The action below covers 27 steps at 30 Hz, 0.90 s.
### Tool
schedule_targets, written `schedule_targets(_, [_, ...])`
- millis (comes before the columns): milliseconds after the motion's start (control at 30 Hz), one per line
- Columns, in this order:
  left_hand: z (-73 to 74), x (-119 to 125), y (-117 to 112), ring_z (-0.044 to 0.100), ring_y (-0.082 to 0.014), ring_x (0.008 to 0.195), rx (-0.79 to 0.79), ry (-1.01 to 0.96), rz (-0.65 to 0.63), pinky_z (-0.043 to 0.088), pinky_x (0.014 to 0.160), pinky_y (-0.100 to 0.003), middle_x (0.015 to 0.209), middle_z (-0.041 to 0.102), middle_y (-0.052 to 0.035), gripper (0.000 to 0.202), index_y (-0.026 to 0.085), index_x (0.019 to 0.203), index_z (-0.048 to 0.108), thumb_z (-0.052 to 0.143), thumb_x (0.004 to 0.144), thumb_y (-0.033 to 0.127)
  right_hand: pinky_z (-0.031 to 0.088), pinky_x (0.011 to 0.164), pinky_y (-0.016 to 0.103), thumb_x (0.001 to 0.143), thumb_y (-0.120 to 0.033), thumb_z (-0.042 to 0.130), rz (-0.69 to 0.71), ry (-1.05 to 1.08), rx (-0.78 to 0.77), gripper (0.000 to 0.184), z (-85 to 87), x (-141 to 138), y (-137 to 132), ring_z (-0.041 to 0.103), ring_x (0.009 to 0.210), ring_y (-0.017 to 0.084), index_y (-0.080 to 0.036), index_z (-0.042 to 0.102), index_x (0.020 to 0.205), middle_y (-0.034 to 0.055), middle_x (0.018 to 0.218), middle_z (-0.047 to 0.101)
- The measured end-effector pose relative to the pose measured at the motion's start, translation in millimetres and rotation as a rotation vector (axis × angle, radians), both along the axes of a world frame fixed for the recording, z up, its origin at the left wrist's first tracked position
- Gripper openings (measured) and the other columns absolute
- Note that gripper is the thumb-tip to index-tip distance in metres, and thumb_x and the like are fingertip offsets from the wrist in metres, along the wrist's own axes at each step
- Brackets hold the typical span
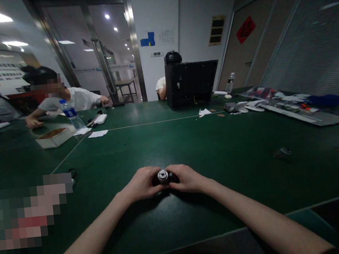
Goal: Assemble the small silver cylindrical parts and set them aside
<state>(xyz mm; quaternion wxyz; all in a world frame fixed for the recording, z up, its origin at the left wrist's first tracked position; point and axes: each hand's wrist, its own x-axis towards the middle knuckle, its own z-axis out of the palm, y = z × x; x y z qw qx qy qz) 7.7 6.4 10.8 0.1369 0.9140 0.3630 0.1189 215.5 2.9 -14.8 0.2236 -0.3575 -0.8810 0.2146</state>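
Observation:
Both my hands meet on a small dark object with a round silver metal cap (163,176), low on the green table (208,151) in front of me. My left hand (143,183) curls around its left side, fingers closed. My right hand (185,178) wraps its right side the same way. Most of the object's dark body is hidden between my fingers, and only the silver top and a bit of black show. My forearms reach in from the bottom edge of the view.
A small dark item (283,152) lies to the right. Farther back are a black box (191,84), an open cardboard box (54,137), a water bottle (71,113), papers and clutter at the far right. Other people sit at the far left and behind the black box.

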Motion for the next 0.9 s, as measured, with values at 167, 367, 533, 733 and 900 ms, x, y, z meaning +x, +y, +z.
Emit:
schedule_targets(167, [1.8,0.2,-1.7,0.054,-0.0168,0.070,-0.008,0.023,0.011,0.039,0.066,-0.026,0.080,0.061,-0.0037,0.023,0.017,0.087,0.058,0.056,0.082,0.039,0.040,0.069,0.024,0.078,-0.028,0.063,0.005,0.005,0.018,0.030,-3.3,0.3,1.4,0.057,0.079,0.016,-0.016,0.058,0.105,0.0061,0.096,0.065])
schedule_targets(367, [1.5,0.8,-1.6,0.055,-0.0174,0.070,0.005,0.025,0.012,0.039,0.066,-0.026,0.080,0.061,-0.0041,0.024,0.017,0.087,0.056,0.055,0.082,0.040,0.041,0.072,0.026,0.079,-0.029,0.062,0.005,-0.005,0.012,0.031,-3.0,0.6,1.8,0.058,0.082,0.017,-0.016,0.058,0.107,0.0068,0.097,0.065])
schedule_targets(533, [2.3,0.4,-0.7,0.055,-0.0179,0.071,-0.006,0.026,0.014,0.039,0.066,-0.026,0.081,0.062,-0.0045,0.026,0.017,0.087,0.057,0.056,0.082,0.042,0.041,0.070,0.025,0.079,-0.028,0.062,0.008,0.000,-0.003,0.029,0.5,0.5,0.4,0.057,0.079,0.017,-0.016,0.058,0.106,0.0066,0.096,0.064])
schedule_targets(733, [-0.3,-1.4,0.9,0.055,-0.0174,0.072,-0.015,0.022,0.013,0.039,0.066,-0.025,0.083,0.062,-0.0043,0.029,0.017,0.090,0.058,0.057,0.082,0.044,0.040,0.069,0.024,0.077,-0.022,0.062,0.005,-0.010,-0.006,0.027,1.4,0.1,0.2,0.056,0.078,0.016,-0.015,0.058,0.104,0.0067,0.095,0.064])
schedule_targets(900, [1.1,-0.8,0.5,0.055,-0.0177,0.072,-0.016,0.033,0.015,0.039,0.067,-0.026,0.083,0.062,-0.0042,0.029,0.017,0.092,0.058,0.056,0.083,0.045,0.039,0.066,0.023,0.078,-0.022,0.061,0.001,-0.004,0.012,0.023,-0.8,-0.2,0.6,0.055,0.075,0.015,-0.015,0.058,0.099,0.0058,0.090,0.063])
